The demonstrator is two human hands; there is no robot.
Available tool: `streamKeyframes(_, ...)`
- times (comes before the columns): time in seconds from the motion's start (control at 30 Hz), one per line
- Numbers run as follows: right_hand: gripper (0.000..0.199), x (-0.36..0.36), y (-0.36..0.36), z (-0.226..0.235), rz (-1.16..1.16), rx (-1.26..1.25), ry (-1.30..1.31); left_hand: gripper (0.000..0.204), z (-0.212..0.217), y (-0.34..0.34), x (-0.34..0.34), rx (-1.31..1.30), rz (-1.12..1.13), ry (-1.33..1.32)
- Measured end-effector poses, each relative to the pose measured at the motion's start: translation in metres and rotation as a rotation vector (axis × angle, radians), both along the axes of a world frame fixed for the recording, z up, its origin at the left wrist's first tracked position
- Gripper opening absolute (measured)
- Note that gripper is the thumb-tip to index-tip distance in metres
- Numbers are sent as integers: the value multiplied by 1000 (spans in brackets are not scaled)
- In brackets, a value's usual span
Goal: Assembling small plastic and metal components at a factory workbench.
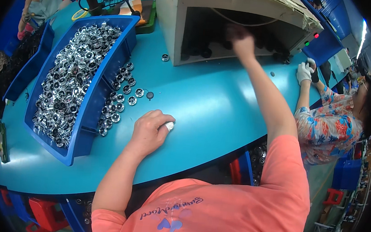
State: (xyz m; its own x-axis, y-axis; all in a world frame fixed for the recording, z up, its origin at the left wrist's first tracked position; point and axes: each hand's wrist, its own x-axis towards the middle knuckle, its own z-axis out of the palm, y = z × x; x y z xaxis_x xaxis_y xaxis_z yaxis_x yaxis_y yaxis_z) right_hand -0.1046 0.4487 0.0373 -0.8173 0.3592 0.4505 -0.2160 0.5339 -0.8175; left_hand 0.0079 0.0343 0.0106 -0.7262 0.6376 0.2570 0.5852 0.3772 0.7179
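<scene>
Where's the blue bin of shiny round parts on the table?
In the head view, the blue bin stands at left on the table, beside loose shiny parts and left of the left hand.

Glare patches the bright tabletop (203,113) while the right hand (240,38) blurs in shadow.

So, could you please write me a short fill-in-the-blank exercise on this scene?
1. The colour of the large bin heaped with shiny round parts is ____.
2. The small object at the left hand is coloured ____.
3. The right hand reaches into an open-fronted box bearing a red light and a ____ one.

Blue; white; green.
</scene>
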Motion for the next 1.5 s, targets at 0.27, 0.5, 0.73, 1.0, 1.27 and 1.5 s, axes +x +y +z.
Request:
streamKeyframes(0.27,51,-46,-83,-16,87,1054,-97,10,0,-2,-2,51,-17,35)
streamKeyframes(0.5,30,-117,-49,-2,-420,950,22,11,1,0,-2,29,-18,22)
streamKeyframes(0.73,24,-153,-85,-12,-99,1017,340,12,0,4,-8,38,-49,14)
streamKeyframes(1.0,24,-171,-116,34,-205,900,63,13,0,-5,-8,62,-8,-76)
streamKeyframes(1.27,25,-156,-97,5,-317,1072,86,11,0,-3,-4,71,-39,8)
streamKeyframes(1.5,21,-119,-88,3,-228,1106,127,10,0,-3,1,18,-38,58)
